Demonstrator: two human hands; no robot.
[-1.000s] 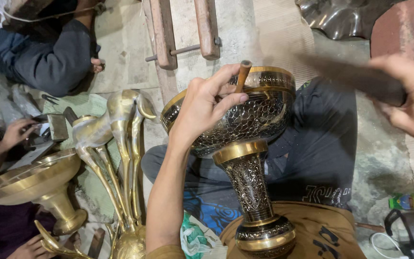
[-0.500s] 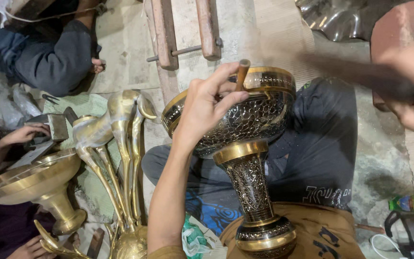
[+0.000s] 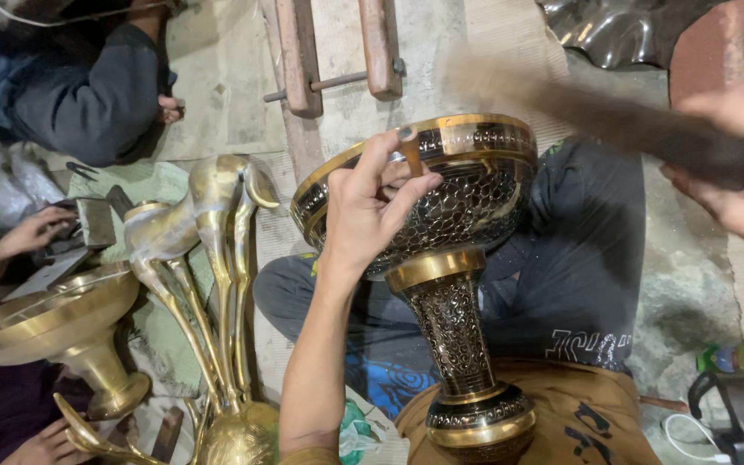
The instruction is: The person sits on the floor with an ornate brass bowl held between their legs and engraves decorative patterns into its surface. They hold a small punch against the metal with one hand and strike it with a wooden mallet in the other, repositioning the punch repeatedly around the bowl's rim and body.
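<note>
While left hand [image 3: 370,215] steadies chisel [image 3: 409,155] on goblet [image 3: 458,215], right hand [image 3: 738,181] hovers apart.

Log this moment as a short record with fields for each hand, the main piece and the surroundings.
left hand: the left hand pinches a small chisel against the bowl of the engraved brass goblet vase
right hand: the right hand grips a dark mallet, blurred by motion
vase: lies tilted across the lap, foot toward the camera
left side: plain brass pedestal bowl, curved brass pieces, another person's hand
</note>
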